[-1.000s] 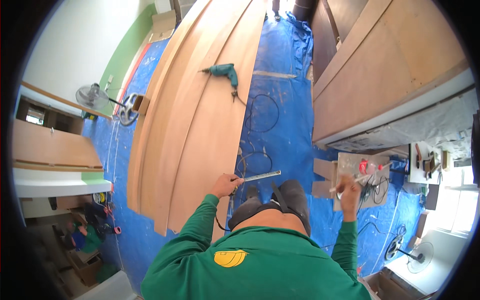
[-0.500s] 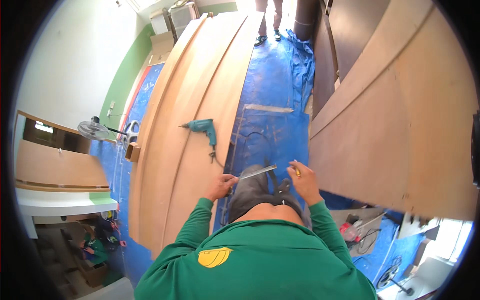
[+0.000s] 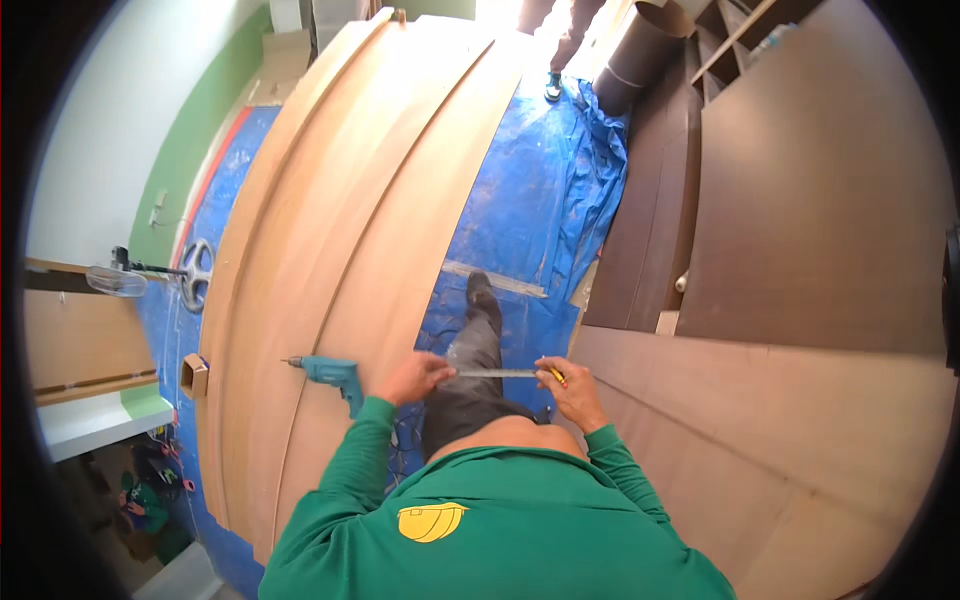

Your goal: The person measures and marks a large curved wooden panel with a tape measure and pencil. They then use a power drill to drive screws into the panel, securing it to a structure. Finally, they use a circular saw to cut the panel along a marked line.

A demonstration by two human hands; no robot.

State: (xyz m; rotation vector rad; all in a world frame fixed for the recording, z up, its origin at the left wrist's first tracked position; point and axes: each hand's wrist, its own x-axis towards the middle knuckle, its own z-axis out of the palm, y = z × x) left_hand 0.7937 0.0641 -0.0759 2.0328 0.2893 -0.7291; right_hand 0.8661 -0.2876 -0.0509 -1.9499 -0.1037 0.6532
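Note:
My left hand (image 3: 415,378) is closed on one end of a thin, straight, silver-grey measuring strip (image 3: 495,373), like a ruler or a tape blade. The strip lies level above my legs. Its other end meets the fingers of my right hand (image 3: 575,390), which are closed and also hold a short yellow pencil-like marker (image 3: 557,377). Just left of my left hand, a teal power drill (image 3: 332,374) lies on the long light wood panels (image 3: 400,240), its bit toward the left. My left hand hides part of the strip's near end.
Blue sheeting (image 3: 505,220) covers the floor, with one of my feet on it. Dark brown panels (image 3: 640,240) and a light wood board (image 3: 690,430) stand at the right. A fan (image 3: 195,275) is at the left. Another person's legs (image 3: 570,40) are at the far end.
I have stepped forward and turned to the right, so the drill now appears nearer to my left hand. My right hand has come to the strip's free end, and the strip is now level.

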